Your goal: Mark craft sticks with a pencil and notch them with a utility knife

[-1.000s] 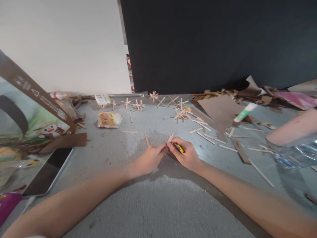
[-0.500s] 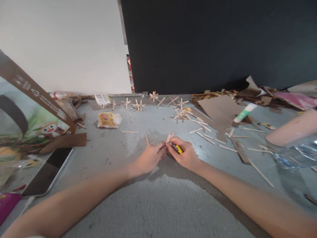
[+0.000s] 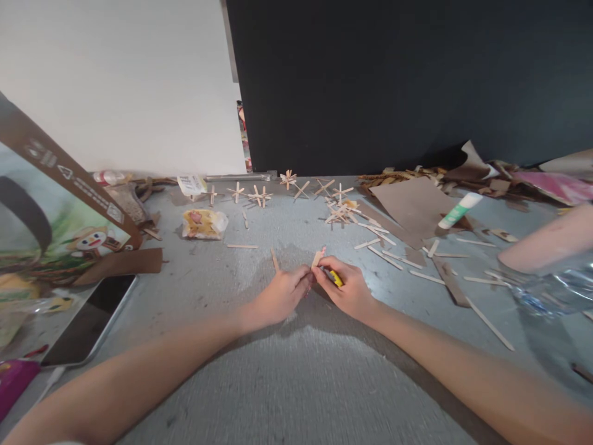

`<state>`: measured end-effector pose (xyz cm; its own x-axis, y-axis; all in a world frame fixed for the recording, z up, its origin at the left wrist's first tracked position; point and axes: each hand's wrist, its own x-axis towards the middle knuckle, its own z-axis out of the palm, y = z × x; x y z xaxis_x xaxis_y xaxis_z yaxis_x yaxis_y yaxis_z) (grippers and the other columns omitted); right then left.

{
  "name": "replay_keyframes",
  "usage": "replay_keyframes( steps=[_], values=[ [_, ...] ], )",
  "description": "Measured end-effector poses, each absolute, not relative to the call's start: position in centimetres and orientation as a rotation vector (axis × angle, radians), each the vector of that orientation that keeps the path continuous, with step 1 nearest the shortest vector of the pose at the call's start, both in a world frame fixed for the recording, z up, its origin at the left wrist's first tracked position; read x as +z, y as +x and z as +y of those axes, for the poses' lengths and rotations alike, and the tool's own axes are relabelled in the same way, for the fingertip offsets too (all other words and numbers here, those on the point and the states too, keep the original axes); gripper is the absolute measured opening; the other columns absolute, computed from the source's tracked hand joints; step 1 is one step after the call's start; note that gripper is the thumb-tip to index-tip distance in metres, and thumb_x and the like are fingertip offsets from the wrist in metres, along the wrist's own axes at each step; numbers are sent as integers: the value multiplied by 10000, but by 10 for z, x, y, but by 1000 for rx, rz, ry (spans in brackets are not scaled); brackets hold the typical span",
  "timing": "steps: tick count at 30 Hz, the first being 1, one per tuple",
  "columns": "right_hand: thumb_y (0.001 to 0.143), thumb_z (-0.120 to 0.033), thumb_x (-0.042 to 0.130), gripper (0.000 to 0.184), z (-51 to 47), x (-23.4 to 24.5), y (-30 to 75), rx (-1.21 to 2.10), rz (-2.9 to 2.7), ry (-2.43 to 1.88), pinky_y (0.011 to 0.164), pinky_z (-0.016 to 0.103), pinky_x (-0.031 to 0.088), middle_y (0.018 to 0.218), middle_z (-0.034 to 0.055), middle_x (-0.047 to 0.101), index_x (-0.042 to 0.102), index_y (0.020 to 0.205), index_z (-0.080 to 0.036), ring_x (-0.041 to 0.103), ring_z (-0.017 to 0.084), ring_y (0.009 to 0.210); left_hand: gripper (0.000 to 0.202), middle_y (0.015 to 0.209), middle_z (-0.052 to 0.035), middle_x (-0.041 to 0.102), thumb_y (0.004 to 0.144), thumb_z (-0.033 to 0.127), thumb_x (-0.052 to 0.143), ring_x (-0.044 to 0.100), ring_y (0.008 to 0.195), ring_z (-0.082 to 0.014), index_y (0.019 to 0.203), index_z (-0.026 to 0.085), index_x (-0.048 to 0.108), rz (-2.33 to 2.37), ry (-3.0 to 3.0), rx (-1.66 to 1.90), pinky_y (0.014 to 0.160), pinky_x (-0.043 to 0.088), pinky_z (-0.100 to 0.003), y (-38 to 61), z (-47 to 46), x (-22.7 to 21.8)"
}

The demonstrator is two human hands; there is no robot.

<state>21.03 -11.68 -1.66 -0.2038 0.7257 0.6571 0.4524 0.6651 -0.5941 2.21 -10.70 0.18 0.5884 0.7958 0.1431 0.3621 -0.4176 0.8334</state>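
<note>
Inspecting the centre of the frame, we find the right hand (image 3: pixel 343 285) grasping a wooden stick (image 3: pixel 317 259) and a yellow object (image 3: pixel 336 279), the left hand (image 3: pixel 283 294) beside it with curled fingers whose hold we cannot tell, and loose sticks (image 3: pixel 385 258) scattered right of centre.

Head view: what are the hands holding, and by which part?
The right hand pinches a wooden stick by its nearer part and has a yellow object within its grip, held part hidden. Whether the left hand holds anything cannot be told.
</note>
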Motion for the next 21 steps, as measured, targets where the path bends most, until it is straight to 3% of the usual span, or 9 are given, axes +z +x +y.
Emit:
replay_keyframes(
  steps=[8, 21],
  values=[
    [1025, -358, 524, 227, -117, -15, 212, 351, -1859, -944, 572, 245, 448, 647, -21, 623, 563, 837, -238, 561, 132, 551, 281, 638, 45, 500, 1034, 305, 374, 504, 582, -115, 802, 205, 498, 929, 2041, 657, 593, 370, -247, 22, -107, 1],
    [989, -300, 574, 149, -116, -14, 210, 362, -1855, -898, 551, 228, 414, 654, -24, 625, 567, 859, -225, 550, 116, 544, 285, 620, 48, 500, 1033, 314, 370, 480, 550, -110, 788, 212, 473, 941, 2054, 667, 574, 366, -245, 22, -106, 0]
  ],
)
